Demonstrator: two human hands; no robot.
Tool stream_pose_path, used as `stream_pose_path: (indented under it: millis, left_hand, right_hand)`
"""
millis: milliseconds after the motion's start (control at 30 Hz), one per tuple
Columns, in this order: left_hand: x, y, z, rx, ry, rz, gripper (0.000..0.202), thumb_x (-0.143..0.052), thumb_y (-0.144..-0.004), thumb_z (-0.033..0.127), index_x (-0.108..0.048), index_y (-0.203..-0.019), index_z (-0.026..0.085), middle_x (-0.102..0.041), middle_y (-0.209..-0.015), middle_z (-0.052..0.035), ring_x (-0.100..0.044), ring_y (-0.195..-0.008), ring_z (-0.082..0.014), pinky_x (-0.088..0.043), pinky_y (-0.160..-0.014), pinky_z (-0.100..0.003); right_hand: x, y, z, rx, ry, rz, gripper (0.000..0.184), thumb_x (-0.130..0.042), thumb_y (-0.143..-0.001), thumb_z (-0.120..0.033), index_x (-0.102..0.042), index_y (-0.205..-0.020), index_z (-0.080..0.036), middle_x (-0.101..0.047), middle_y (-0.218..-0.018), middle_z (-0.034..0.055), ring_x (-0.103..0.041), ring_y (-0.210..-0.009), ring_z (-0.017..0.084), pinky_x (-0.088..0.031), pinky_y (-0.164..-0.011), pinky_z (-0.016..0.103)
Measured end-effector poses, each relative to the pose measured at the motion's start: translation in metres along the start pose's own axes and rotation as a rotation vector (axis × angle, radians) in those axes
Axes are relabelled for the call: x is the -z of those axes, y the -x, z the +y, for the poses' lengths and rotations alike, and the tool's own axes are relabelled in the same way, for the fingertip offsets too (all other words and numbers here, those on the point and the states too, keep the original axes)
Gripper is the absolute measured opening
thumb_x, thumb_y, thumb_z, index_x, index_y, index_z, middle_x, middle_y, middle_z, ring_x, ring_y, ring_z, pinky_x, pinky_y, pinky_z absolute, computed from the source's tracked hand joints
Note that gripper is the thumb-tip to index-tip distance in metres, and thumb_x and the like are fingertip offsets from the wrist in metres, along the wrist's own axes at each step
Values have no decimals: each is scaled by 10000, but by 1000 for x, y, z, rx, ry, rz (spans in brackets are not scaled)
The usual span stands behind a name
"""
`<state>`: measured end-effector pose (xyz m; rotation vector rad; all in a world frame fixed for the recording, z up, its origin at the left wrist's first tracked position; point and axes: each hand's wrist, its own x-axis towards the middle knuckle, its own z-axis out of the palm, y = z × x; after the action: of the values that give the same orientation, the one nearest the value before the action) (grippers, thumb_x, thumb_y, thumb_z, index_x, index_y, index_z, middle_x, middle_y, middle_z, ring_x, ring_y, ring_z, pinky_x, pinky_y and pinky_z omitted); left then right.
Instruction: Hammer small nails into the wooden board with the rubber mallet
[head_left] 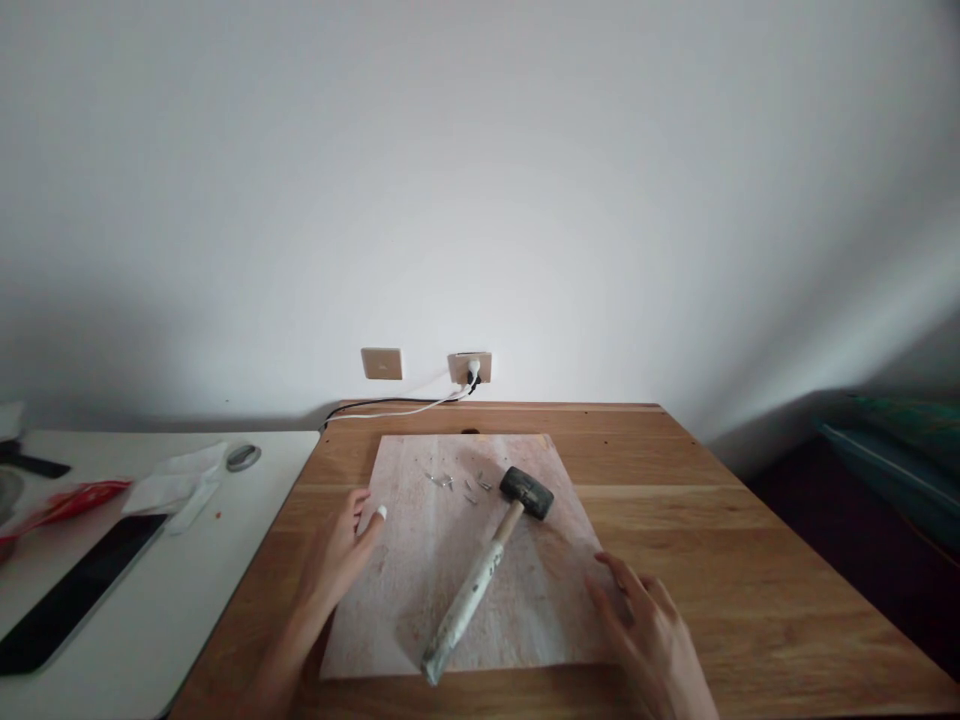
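A pale wooden board [405, 600] lies flat on the brown wooden table. Across it rests a rubber mallet [480, 575], its black head toward the back right and its worn, light-coloured handle pointing to the front edge. Several small metal nails or screws [448, 482] are scattered on the board's far half; their exact kind is too small to tell. My left hand [346, 545], with something white on its thumb tip, is at the board's left edge, fingers apart. At the right edge is my right hand [645, 620], fingers spread. Neither hand touches the mallet.
The brown table [675, 520] meets the wall behind. A wall socket [470, 368] holds plugs with cables [390, 408] running left. On the white table [202, 600] at left lie a black phone-like slab [82, 595], tissues [176, 480], a tape roll [243, 458] and a red packet [79, 500].
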<state>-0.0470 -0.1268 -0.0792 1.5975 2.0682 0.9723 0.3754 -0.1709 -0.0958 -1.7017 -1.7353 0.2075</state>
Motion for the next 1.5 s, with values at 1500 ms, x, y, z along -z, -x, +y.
stream_pose_path:
  millis: [1500]
  left_hand:
    - [42,23,-11,-73,-250,115,246,-506,-840,377,-676,-933,226,-784,-1005,-98,-717,-1001,-294,-543,-966,-424]
  right_hand:
    - [6,-15,-21,62,-168,-176,346,-528,-963,-469,-756,-1106,-253,-824,-1076,112,-792,-1004,296,-658,-872,433]
